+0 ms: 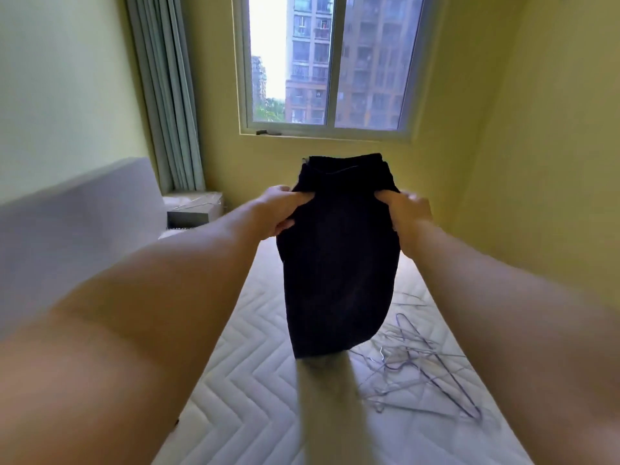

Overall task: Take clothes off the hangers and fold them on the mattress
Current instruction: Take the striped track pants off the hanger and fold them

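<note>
At the far left a pale grey padded panel (67,229) stands along the side of the mattress (255,380). Behind it a grey-green curtain (164,95) hangs to the floor. At the foot of the curtain sits a low box (194,209) with a shiny top.

The left hand (283,209) reaches forward on a bare arm. Its grip is closed on the left edge of a dark garment (339,263), with the fingers curled into the cloth and the thumb on the near side.

The garment is held up in the air over the middle of the mattress, in front of the window (328,62). A short part of it rises above the two hands and the longer part hangs straight down. Whether its lower edge touches the bed cannot be told. Under it a blurred pale strip (327,397) runs along the quilted surface, too smeared to name.

The right hand (407,213) holds the garment's right edge at about the same height, its grip likewise tight on the fabric.

Lower right, a loose heap of thin wire hangers (419,364) lies tangled on the mattress, apart from the garment. A yellow wall (536,162) closes the right side.
</note>
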